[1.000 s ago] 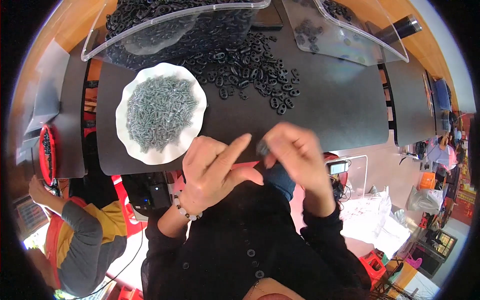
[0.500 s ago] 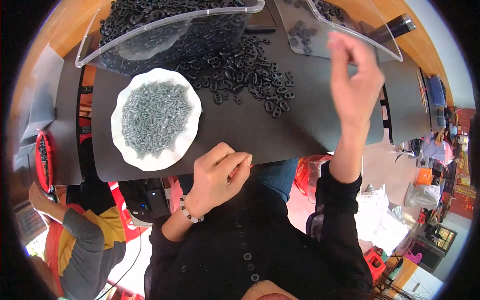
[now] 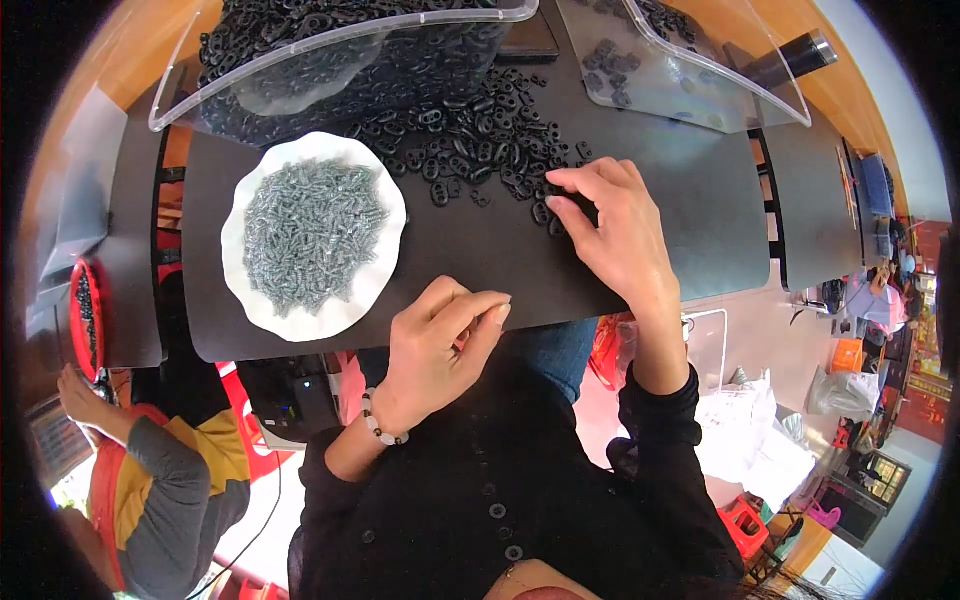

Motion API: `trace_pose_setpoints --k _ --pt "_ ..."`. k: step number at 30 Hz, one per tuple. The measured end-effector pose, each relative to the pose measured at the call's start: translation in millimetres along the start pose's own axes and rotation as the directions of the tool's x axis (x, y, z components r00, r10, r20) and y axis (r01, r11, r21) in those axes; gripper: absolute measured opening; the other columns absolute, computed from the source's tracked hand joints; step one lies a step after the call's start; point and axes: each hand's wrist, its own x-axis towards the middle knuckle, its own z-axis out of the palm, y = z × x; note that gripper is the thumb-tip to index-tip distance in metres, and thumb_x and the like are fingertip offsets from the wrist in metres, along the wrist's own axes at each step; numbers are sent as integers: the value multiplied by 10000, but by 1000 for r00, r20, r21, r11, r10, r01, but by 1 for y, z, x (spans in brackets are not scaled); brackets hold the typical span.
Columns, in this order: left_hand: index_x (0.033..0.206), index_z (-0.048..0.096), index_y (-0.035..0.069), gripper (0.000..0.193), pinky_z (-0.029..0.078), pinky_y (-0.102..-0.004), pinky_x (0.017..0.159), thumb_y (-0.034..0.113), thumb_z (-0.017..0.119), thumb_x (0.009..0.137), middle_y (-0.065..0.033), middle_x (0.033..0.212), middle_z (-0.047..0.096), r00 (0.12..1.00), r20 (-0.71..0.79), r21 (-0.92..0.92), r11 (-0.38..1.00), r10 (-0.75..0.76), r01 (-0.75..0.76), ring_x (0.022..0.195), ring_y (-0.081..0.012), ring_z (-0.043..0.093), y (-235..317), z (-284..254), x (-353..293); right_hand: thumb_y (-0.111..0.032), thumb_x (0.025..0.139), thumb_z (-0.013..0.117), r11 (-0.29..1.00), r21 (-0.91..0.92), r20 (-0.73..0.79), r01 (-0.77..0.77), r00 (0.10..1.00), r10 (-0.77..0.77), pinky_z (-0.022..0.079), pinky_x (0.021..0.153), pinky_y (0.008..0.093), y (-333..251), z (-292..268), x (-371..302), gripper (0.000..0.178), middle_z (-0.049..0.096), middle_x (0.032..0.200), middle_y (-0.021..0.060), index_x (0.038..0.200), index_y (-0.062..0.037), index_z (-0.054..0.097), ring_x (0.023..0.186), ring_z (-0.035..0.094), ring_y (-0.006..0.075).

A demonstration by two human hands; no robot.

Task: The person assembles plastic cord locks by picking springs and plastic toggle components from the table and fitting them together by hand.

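Above the table's near edge, my left hand (image 3: 445,345) is closed, its thumb and index fingertip pinched together; anything between them is too small to make out. My right hand (image 3: 620,225) is by the near right edge of a pile of small black oval parts (image 3: 480,145) with holes in them. Its thumb and index finger are apart on either side of the outermost parts, and nothing shows held in it. Left of the pile stands a white wavy-rimmed plate (image 3: 290,326), heaped with small grey, see-through, rod-like pieces (image 3: 315,235).
A clear bin (image 3: 340,85) full of black parts stands at the far left. Another clear bin (image 3: 690,100) at the far right holds fewer, with a black cylinder (image 3: 795,60) beside it. At the left, another person (image 3: 190,470) sits near a red tray (image 3: 88,320).
My right hand has come down and left from over the right bin to the edge of the black pile. The left hand has barely moved.
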Motion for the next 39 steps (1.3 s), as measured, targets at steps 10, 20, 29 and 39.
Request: trace_pose_setpoints --k 10,20,29,39 --pt "914 684 43 102 388 -224 448 44 672 813 -35 722 562 999 -13 13 998 -53 53 509 -84 492 -1 -5 5 -88 743 682 986 165 10 -11 1000 9 452 717 387 3 11 1 137 592 804 85 861 -70 616 821 545 281" --pt "1025 649 11 178 471 -220 579 59 634 854 -75 847 618 982 -65 -261 953 -177 155 636 -98 580 -8 3 7 -13 698 712 930 360 -61 70 997 -51 450 674 318 -20 9 -15 173 590 794 80 834 -43 609 772 559 233" --pt "1059 636 18 226 474 -226 571 37 649 834 -100 923 619 982 -139 -92 989 -124 112 639 -107 585 0 -6 5 -17 721 690 975 176 -43 132 991 -127 448 646 344 -31 31 -12 177 602 759 57 880 -58 621 742 549 250" --pt "747 588 -5 120 455 -324 625 12 501 828 -103 736 584 819 -513 357 932 256 -68 635 -196 552 -8 -68 -47 -45 770 678 936 281 -87 213 977 -196 455 612 348 -62 39 -2 164 618 762 74 926 -45 631 714 569 256"
